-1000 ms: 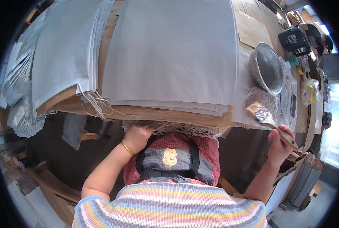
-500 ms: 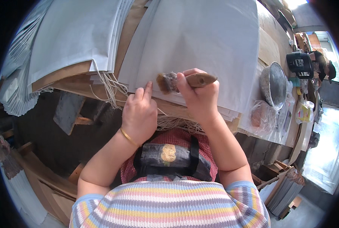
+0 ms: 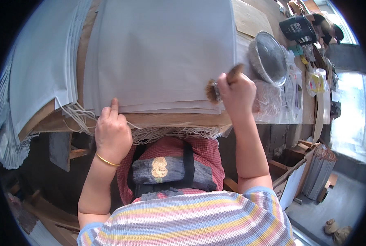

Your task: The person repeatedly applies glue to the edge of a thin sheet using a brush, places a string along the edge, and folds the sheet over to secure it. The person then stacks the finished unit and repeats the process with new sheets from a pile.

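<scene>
The left hand (image 3: 112,136) reaches forward, holding nothing, its index finger outstretched at the near left edge of stacked white sheets (image 3: 166,53), other fingers bent. The right hand (image 3: 238,96), forearm nearly straight up, grips a brush (image 3: 212,92) near the sheets' right edge, tan bristles angled leftward. The sheets look broad, smooth, unevenly layered along their near edge.

One left hand (image 3: 112,133) and one right hand (image 3: 237,93) are showing, making two, and one brush (image 3: 213,91) is appearing with them. One bracelet (image 3: 107,161) is showing. At least two stacks of white sheets (image 3: 162,61) are lying out, their layers overlapping too closely for counting. At least two clusters of pale cords (image 3: 166,133), one grey basin (image 3: 255,61) and one black container (image 3: 297,29) are also showing.
</scene>
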Demonstrator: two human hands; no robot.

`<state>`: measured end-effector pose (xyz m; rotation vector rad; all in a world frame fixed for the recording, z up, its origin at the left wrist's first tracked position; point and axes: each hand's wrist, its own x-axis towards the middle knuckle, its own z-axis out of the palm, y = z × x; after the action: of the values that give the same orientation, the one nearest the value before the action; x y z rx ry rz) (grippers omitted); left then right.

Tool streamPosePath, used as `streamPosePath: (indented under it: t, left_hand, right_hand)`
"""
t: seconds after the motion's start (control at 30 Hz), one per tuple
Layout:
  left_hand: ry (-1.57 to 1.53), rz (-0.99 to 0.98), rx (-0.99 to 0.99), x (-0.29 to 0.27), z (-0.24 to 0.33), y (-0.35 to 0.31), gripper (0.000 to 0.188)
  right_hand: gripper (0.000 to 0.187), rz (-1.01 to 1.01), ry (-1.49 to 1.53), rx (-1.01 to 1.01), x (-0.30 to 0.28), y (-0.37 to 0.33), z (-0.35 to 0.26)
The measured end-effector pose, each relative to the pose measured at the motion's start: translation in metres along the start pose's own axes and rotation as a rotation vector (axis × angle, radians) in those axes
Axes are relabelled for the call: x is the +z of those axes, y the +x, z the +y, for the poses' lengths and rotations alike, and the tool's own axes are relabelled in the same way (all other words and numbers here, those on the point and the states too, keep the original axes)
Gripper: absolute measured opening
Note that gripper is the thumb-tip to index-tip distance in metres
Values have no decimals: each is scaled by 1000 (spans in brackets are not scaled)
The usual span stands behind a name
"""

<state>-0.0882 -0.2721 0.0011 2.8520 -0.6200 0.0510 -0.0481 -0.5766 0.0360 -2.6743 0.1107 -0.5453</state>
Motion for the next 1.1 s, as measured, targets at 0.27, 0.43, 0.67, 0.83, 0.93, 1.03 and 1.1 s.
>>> streamPosePath:
  t: [0.27, 0.43, 0.67, 0.83, 0.93, 1.03, 1.1]
  left_hand:
    - [67, 11, 23, -10, 5, -4, 11]
    - [-622, 29, 8, -22, 9, -20, 15]
    - [-1188, -578, 406, -97, 47, -22, 7]
    - [-1206, -113, 444, -134, 20, -36, 24]
    - [-767, 299, 214, -147, -16, -67, 37]
    - [-619, 292, 9, -162, -50, -65, 35]
    - [-504, 253, -157, -155, -68, -51, 20]
  right_hand:
    - [18, 253, 1001, 335, -94, -16, 53]
    - [27, 83, -377, -142, -118, -65, 156]
    - [44, -215, 391, -182, -67, -112, 26]
    - [22, -667, 763, -364, -19, -140, -16]
    - [23, -654, 821, -140, -58, -105, 11]
    - [26, -509, 768, -122, -108, -75, 35]
    - [20, -441, 758, -80, -123, -53, 39]
